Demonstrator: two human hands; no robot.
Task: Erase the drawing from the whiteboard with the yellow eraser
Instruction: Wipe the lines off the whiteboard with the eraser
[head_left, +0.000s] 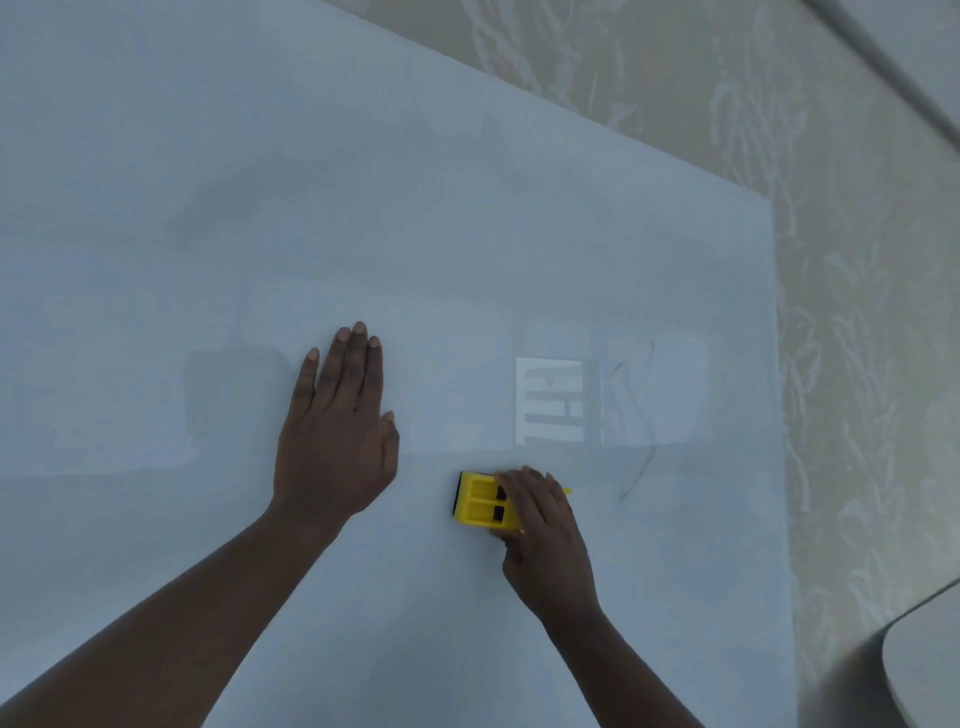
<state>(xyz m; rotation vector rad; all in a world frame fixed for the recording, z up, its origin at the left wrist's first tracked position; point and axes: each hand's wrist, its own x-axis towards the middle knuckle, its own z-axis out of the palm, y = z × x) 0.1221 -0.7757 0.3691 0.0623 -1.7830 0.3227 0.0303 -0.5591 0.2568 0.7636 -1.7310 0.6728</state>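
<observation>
Grasping the yellow eraser (480, 500), the right hand (543, 535) has its grip closed over the eraser's right end and presses it flat on the whiteboard (415, 208), low and right of centre. Faint dark pen strokes of the drawing (636, 415) lie just up and right of the eraser. Left hand (337, 431) rests open, palm flat on the board, beside the eraser and apart from it.

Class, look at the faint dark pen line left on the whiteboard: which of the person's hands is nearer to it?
Right. The right hand, gripping the yellow eraser, sits just left of the pen line. The left hand lies flat much farther left.
</observation>
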